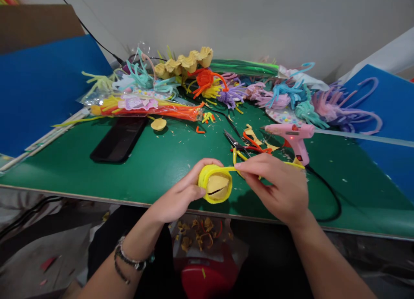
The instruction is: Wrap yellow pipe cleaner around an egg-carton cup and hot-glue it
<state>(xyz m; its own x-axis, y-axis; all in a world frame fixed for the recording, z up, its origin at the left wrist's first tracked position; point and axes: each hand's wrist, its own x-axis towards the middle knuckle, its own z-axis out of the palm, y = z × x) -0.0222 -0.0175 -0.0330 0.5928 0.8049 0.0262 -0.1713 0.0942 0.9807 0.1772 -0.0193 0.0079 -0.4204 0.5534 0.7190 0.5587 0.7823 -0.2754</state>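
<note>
Left hand (181, 193) clamped round yellow cup (201, 178), between hands; right (280, 184) pinches its strip (230, 168). Cup looks light, crushable; strip bendy, fuzzy. Best hold: gently, by the wall. Scissors (233, 140) beyond right hand.

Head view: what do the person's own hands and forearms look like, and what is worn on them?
The left hand and right hand are ungloved, with no sleeves on the visible forearms. Dark, beaded bracelets circle the left wrist, with a teal bead; the right wrist has none.
</note>
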